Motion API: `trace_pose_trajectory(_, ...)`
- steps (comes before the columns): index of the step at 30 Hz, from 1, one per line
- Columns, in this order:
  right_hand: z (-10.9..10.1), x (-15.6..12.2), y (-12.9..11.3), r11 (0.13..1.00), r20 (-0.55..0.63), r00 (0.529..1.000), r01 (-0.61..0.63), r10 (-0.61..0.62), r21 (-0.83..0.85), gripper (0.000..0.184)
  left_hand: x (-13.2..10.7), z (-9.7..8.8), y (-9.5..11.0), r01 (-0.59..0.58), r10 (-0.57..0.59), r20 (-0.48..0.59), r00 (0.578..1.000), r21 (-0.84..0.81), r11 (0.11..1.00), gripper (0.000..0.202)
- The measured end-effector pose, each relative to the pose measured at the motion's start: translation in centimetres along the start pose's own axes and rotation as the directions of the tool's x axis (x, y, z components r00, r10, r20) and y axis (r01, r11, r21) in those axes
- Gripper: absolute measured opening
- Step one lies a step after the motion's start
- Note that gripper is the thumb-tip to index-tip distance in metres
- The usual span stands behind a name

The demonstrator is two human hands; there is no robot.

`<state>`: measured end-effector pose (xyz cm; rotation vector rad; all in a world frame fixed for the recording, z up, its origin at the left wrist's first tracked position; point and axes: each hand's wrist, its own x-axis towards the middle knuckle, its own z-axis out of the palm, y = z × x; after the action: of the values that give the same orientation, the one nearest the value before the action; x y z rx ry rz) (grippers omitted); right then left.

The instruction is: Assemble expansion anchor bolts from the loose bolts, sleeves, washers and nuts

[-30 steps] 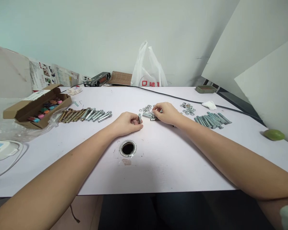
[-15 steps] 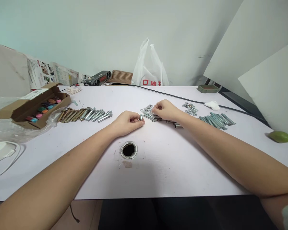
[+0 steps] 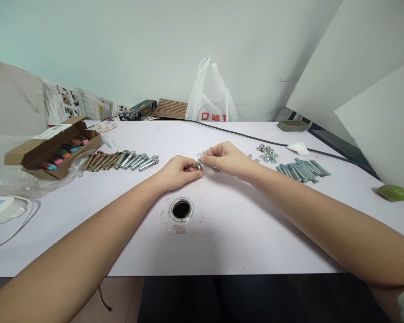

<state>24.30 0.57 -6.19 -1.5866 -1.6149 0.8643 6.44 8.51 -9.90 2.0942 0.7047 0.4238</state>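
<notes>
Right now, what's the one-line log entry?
left hand: gripping upright metal fastener | right hand: fingers at its top | bolt row: lying to left

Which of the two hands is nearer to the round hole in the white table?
Left. The left hand is just beyond the round hole, almost straight behind it; the right hand is farther off, beyond the hole and to its right.

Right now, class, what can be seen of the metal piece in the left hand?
The metal piece looks silvery and shiny. It stands roughly upright, pinched by the left hand above the white table. Only its upper part shows; fingers hide the rest. The right hand is at its top, contact unclear.
</notes>
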Motion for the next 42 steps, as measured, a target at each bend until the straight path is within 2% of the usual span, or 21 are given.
trace_pose_trajectory(4, 0.1, 0.1, 0.2, 0.999, 0.006, 1.000, 0.000, 0.000, 0.042, 0.027, -0.1, 0.0, 0.1, 0.012, -0.012, 0.000, 1.000, 0.017, 1.000, 0.033)
trace_pose_trajectory(7, -0.9, 0.1, 0.1, 1.000, -0.028, 1.000, -0.006, 0.005, -0.011, 0.029, -0.2, 0.0, 0.2, 0.024, -0.024, 0.000, 1.000, 0.017, 1.000, 0.034)
trace_pose_trajectory(10, -3.3, 0.7, 1.0, 0.969, -0.216, 0.975, -0.014, -0.040, -0.246, 0.023, -0.3, -0.1, 0.3, 0.034, -0.034, 0.001, 0.999, 0.000, 0.999, 0.033)
trace_pose_trajectory(12, -5.0, 1.4, 2.3, 0.883, -0.346, 0.936, -0.103, -0.070, -0.458, 0.017, -0.3, -0.1, 0.3, 0.039, -0.039, 0.011, 0.999, -0.017, 0.999, 0.032)
trace_pose_trajectory(13, -5.7, 1.7, 3.1, 0.836, -0.364, 0.930, -0.166, -0.043, -0.524, 0.016, -0.3, -0.1, 0.4, 0.040, -0.039, 0.016, 0.999, -0.024, 0.999, 0.031)
trace_pose_trajectory(15, -6.6, 2.3, 4.6, 0.779, -0.325, 0.941, -0.270, 0.090, -0.566, 0.018, -0.3, -0.1, 0.4, 0.038, -0.037, 0.018, 0.999, -0.031, 0.999, 0.031)
trace_pose_trajectory(18, -6.7, 2.8, 6.0, 0.763, -0.236, 0.945, -0.324, 0.229, -0.560, 0.021, -0.2, -0.1, 0.3, 0.044, -0.043, 0.021, 0.999, -0.034, 0.998, 0.031)
trace_pose_trajectory(23, -6.1, 2.9, 6.1, 0.757, -0.262, 0.931, -0.361, 0.255, -0.545, 0.023, -0.2, -0.1, 0.3, 0.043, -0.042, 0.021, 0.999, -0.025, 0.999, 0.031)
trace_pose_trajectory(29, -6.4, 2.9, 6.3, 0.771, -0.330, 0.903, -0.412, 0.275, -0.485, 0.018, -0.2, -0.1, 0.4, 0.044, -0.043, 0.029, 0.999, -0.028, 0.999, 0.032)
trace_pose_trajectory(34, -6.6, 2.5, 5.9, 0.802, -0.274, 0.892, -0.446, 0.360, -0.397, 0.016, -0.2, 0.0, 0.3, 0.036, -0.035, 0.026, 0.999, -0.035, 0.999, 0.032)
trace_pose_trajectory(37, -6.1, 2.1, 4.9, 0.851, -0.291, 0.901, -0.410, 0.322, -0.329, 0.017, -0.2, 0.0, 0.3, 0.034, -0.033, 0.023, 0.999, -0.035, 0.999, 0.032)
trace_pose_trajectory(40, -5.3, 1.6, 3.4, 0.928, -0.256, 0.938, -0.295, 0.235, -0.229, 0.029, -0.2, 0.0, 0.4, 0.038, -0.037, 0.022, 0.999, -0.032, 0.999, 0.032)
trace_pose_trajectory(42, -4.8, 1.5, 2.6, 0.948, -0.229, 0.958, -0.224, 0.173, -0.224, 0.031, -0.3, -0.1, 0.5, 0.043, -0.043, 0.021, 0.999, -0.026, 0.999, 0.032)
